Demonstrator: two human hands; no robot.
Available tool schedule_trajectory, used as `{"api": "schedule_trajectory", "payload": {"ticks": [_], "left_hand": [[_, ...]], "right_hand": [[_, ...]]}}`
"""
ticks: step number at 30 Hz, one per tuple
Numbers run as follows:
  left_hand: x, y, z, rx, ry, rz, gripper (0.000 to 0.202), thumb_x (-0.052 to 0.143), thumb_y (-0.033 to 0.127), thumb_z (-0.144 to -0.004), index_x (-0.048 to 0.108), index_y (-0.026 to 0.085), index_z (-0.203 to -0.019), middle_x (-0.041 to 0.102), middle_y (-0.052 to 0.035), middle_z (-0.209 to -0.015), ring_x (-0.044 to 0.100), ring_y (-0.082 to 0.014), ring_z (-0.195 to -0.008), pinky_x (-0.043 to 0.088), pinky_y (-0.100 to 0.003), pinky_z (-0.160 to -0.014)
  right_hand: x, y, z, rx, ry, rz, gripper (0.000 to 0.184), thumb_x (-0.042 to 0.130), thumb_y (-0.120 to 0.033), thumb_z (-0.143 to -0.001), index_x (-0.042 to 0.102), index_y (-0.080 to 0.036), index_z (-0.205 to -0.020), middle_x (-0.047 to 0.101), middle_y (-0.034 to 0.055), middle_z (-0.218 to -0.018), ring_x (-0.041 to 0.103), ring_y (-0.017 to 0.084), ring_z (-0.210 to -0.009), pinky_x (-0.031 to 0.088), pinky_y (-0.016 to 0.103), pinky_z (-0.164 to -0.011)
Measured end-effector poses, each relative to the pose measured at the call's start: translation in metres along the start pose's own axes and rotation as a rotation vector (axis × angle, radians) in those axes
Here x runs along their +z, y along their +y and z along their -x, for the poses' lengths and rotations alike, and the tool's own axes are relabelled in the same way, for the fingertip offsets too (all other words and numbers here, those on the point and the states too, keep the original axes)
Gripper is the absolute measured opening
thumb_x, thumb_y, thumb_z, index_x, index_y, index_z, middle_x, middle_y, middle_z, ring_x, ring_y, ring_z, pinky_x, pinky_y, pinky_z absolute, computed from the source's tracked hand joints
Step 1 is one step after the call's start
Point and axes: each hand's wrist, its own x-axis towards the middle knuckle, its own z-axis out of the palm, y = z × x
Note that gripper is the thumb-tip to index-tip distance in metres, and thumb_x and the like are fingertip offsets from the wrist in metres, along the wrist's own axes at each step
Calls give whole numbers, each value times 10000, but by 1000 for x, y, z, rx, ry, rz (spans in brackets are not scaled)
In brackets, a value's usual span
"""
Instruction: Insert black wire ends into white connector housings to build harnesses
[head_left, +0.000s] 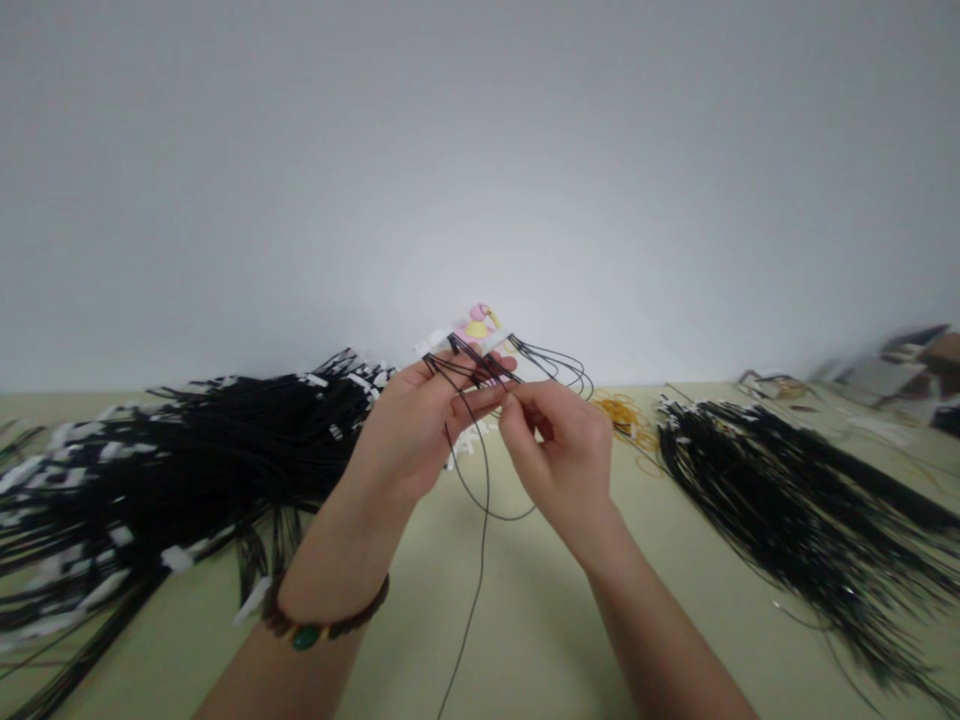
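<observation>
Head view: left hand (409, 435) clamps a fan of black cords (480, 370) just below the pink charm (478, 322); right hand (566, 455), below-right of it, pinches 1 of them. A careless tug could tangle the loops.

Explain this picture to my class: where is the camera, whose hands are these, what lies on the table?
No machine here: a camera on a person's head looks down at their own bare hands. The left hand holds a bunch of thin black cords topped by a pink and yellow charm; the right hand pinches one cord. On the greenish table lie a pile of white-tagged black cords at left, a second pile at right, and yellow rubber bands beside it.
</observation>
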Motion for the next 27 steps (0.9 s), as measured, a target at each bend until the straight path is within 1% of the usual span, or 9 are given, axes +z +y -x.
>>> {"api": "schedule_trajectory", "payload": {"ticks": [3, 6, 9, 13, 19, 23, 27], "left_hand": [[-1, -2, -1, 47, 4, -13, 132, 589, 45, -810, 674, 92, -721, 703, -73, -786, 697, -171, -770, 578, -320, -817], [-1, -2, -1, 50, 12, -17, 124, 607, 51, -801, 673, 93, -705, 706, -75, -780, 699, -174, -759, 581, -326, -813], [0, -1, 0, 42, 35, -21, 126, 595, 63, -816, 675, 85, -721, 706, -80, -781, 697, -173, -765, 582, -315, -799], [0, -1, 1, 46, 16, -42, 106, 607, 61, -803, 681, 81, -729, 704, -77, -787, 689, -163, -771, 574, -272, -764], [0, -7, 1, 76, -24, -56, 57, 678, 140, -785, 700, 109, -744, 719, -74, -819, 693, -179, -810, 558, -326, -846], [1, -15, 2, 93, -1, -92, 58, 725, 183, -753, 707, 131, -736, 724, -55, -770, 690, -167, -756, 558, -273, -760], [0, -19, 1, 94, -9, -111, 82, 737, 207, -742, 723, 127, -754, 726, -58, -773, 682, -151, -722, 551, -244, -714]], "right_hand": [[2, 1, 1, -37, 37, 46, 175, 519, -127, -842, 602, -154, -691, 502, -24, -583, 434, 70, -533, 343, 201, -519], [3, 2, 2, -44, 46, 43, 184, 520, -125, -841, 596, -156, -676, 489, -27, -574, 433, 68, -530, 343, 199, -519], [1, 2, 2, -13, 20, 11, 171, 521, -131, -848, 600, -153, -698, 520, -20, -594, 450, 70, -534, 348, 197, -514], [-1, 2, 2, 24, -19, -20, 161, 509, -136, -862, 605, -149, -734, 549, -12, -616, 463, 76, -535, 353, 204, -518], [-2, 3, 1, 16, -14, 12, 169, 491, -144, -870, 591, -162, -735, 544, -14, -614, 446, 83, -527, 346, 212, -520], [0, 3, 1, 24, -9, 15, 178, 493, -149, -869, 562, -166, -705, 518, -22, -600, 408, 76, -504, 324, 208, -499], [0, 1, 2, 30, 5, 8, 178, 498, -133, -863, 542, -166, -693, 512, -25, -606, 431, 76, -529, 338, 204, -521]]}}
